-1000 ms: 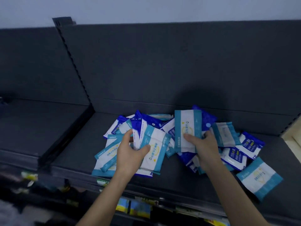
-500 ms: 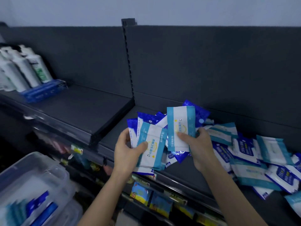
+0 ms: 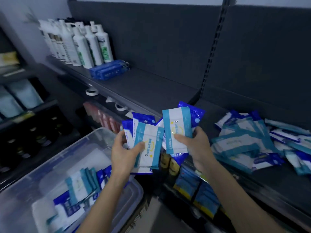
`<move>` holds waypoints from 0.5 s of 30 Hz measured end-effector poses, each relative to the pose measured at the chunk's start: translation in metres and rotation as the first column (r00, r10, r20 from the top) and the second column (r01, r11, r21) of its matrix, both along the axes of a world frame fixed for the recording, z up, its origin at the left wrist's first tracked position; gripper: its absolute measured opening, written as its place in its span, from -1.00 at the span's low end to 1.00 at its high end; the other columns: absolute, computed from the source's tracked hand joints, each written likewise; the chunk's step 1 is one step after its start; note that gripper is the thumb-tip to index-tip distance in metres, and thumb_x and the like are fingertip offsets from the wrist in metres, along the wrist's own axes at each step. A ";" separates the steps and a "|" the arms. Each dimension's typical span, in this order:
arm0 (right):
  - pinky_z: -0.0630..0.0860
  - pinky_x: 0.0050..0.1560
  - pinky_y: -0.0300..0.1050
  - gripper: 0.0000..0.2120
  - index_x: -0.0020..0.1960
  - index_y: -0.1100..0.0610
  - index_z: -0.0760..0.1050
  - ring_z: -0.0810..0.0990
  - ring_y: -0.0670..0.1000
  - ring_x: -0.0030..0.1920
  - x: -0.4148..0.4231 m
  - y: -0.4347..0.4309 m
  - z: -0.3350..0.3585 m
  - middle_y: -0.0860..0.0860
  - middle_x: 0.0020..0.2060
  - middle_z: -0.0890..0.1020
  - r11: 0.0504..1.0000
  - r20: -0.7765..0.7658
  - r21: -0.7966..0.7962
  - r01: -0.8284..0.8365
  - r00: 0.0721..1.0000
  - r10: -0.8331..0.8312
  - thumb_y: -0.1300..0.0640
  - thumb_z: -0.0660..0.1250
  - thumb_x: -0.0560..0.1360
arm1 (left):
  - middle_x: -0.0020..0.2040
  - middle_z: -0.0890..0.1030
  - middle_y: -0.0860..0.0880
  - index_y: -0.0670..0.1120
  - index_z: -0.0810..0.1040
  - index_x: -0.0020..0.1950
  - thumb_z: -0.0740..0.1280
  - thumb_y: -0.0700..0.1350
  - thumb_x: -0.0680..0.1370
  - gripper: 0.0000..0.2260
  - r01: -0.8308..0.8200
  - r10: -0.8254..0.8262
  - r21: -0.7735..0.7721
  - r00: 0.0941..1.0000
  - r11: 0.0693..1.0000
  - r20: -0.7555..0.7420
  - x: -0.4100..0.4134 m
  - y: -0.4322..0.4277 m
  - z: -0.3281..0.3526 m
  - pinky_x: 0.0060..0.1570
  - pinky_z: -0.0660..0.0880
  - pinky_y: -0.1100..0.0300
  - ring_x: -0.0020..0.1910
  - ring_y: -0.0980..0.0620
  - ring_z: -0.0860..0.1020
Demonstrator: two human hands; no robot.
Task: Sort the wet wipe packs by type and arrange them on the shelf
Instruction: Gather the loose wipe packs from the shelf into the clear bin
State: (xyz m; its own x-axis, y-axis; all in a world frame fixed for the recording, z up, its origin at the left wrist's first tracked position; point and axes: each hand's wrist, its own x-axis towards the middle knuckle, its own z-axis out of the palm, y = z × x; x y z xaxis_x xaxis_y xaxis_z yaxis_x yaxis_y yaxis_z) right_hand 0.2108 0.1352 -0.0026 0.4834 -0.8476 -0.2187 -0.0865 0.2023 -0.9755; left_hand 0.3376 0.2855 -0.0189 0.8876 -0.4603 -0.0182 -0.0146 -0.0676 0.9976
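Both grips (image 3: pixel 125 153) (image 3: pixel 196 145) clutch packs (image 3: pixel 149 145); bin (image 3: pixel 75 145) holds more.

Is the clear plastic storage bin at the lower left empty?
No, the clear plastic storage bin holds several teal-and-white wipe packs and dark blue wipe packs.

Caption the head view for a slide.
Left hand and right hand each grip wet wipe packs beside the shelf pile.

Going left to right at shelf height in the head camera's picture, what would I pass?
White plastic bottles → row of dark blue packs → left hand gripping fan of wipe packs → right hand gripping teal-and-white pack → loose heap of wipe packs.
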 end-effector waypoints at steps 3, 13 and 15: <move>0.63 -0.16 0.00 -0.62 0.06 0.24 0.43 0.68 0.06 -0.11 0.045 0.031 -0.016 0.09 -0.08 0.65 0.996 -0.045 0.000 -0.088 0.995 0.088 0.29 0.51 0.33 | -0.03 0.59 0.21 0.13 0.45 0.14 0.46 -0.26 0.42 -0.58 -0.066 0.067 0.058 0.998 0.996 -0.012 0.034 0.042 -0.015 -0.28 0.58 0.24 -0.20 0.26 0.63; 0.57 0.07 0.01 -0.53 0.11 0.13 0.34 0.60 0.06 0.04 0.159 0.118 -0.089 0.02 0.02 0.58 0.950 -0.304 -0.154 -0.270 0.928 0.214 0.25 0.51 0.32 | 0.02 0.58 0.14 0.08 0.44 0.20 0.47 -0.17 0.41 -0.58 -0.283 0.314 0.289 0.947 0.914 -0.068 0.115 0.154 -0.074 -0.14 0.61 0.02 -0.06 0.07 0.63; 0.50 -0.07 -0.37 -0.53 0.13 0.13 0.35 0.57 -0.02 0.03 0.173 0.127 -0.095 -0.06 -0.01 0.54 0.899 -0.403 -0.219 -0.379 0.874 0.270 0.21 0.51 0.34 | -0.01 0.57 0.14 0.11 0.43 0.17 0.47 -0.17 0.41 -0.58 -0.299 0.343 0.322 0.935 0.898 -0.091 0.122 0.164 -0.085 -0.08 0.60 -0.04 -0.04 0.03 0.62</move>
State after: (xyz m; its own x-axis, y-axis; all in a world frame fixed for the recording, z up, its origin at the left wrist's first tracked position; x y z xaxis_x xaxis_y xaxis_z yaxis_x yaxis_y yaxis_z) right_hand 0.3835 0.2624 -0.0973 0.6775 -0.7067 -0.2041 -0.4486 -0.1771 -0.8760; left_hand 0.4592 0.4491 -0.1041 0.9636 -0.1038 -0.2465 0.1988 -0.3387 0.9196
